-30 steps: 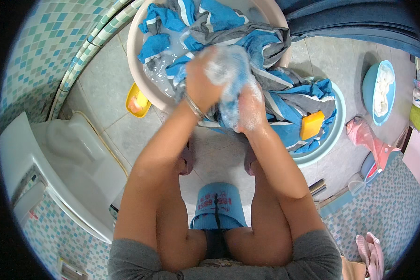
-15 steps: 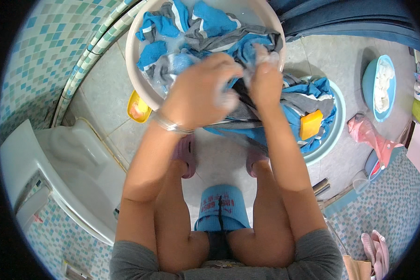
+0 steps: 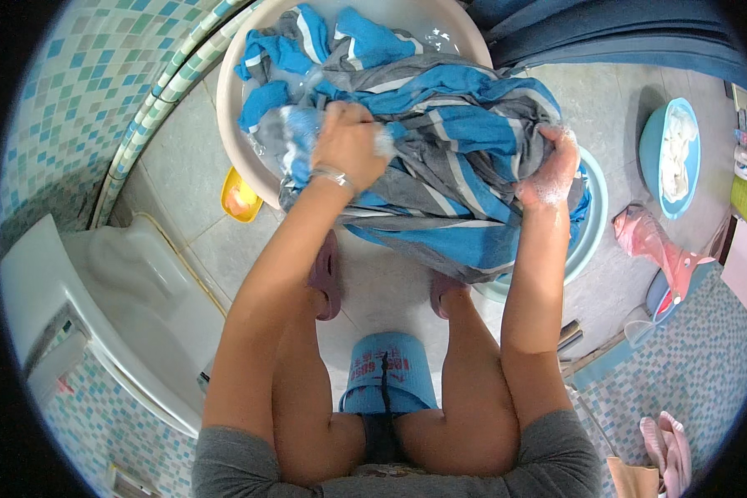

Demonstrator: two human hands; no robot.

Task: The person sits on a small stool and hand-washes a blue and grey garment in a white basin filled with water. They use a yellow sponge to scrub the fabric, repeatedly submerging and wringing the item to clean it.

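Note:
A large wet cloth (image 3: 473,178), striped blue, grey and white, spreads from a big pale basin (image 3: 227,100) of soapy water across to a light blue basin (image 3: 590,234) on the right. My left hand (image 3: 349,143) is closed on a sudsy fold at the near edge of the pale basin. Foam coats my right hand (image 3: 554,168), which grips the cloth's right side with the fingers partly behind it. Between my hands the fabric hangs in loose folds and covers most of the light blue basin.
On the floor to the left sits a yellow dish (image 3: 242,197) near a white squat toilet (image 3: 133,274). Between my legs is a blue bucket (image 3: 388,373). Farther right are a blue basin (image 3: 654,158) with white cloth and a pink bag (image 3: 660,249). A dark blue curtain (image 3: 606,37) hangs behind.
My hands have moved apart, left hand to the left, right hand rightward and down. The cloth is spread wider between them and now hides the yellow soap bar seen earlier.

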